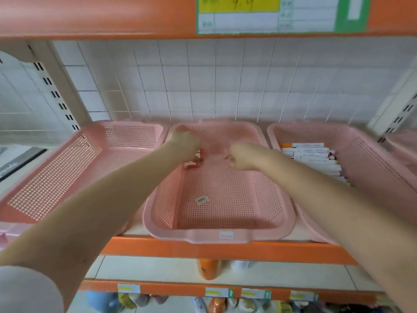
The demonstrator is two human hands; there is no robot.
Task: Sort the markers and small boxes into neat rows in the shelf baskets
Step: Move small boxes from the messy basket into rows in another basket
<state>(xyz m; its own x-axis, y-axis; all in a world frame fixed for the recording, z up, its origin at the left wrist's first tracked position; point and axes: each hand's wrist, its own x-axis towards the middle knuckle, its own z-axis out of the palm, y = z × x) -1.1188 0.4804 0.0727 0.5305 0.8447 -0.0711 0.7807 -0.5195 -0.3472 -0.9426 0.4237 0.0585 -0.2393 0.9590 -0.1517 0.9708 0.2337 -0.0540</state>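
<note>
Three pink perforated baskets stand side by side on the shelf. Inside the middle basket (pixel 274 220), at its far left, lie small red-and-white boxes (pixel 191 164). My left hand (pixel 184 144) reaches into that corner with curled fingers over the boxes; whether it holds one is hidden by the hand itself. My right hand (pixel 240 157) hovers over the basket's far middle with fingers curled, and I see nothing in it. The right basket (pixel 372 154) holds a row of white markers (pixel 313 158) along its left side. The left basket (pixel 74 168) holds nothing.
A barcode sticker (pixel 202 200) lies on the middle basket's floor. An orange shelf edge (pixel 225 248) runs below the baskets. White tiled wall stands behind. An orange bottle (pixel 206 268) and other goods sit on lower shelves. A price label (pixel 270 14) hangs on the shelf above.
</note>
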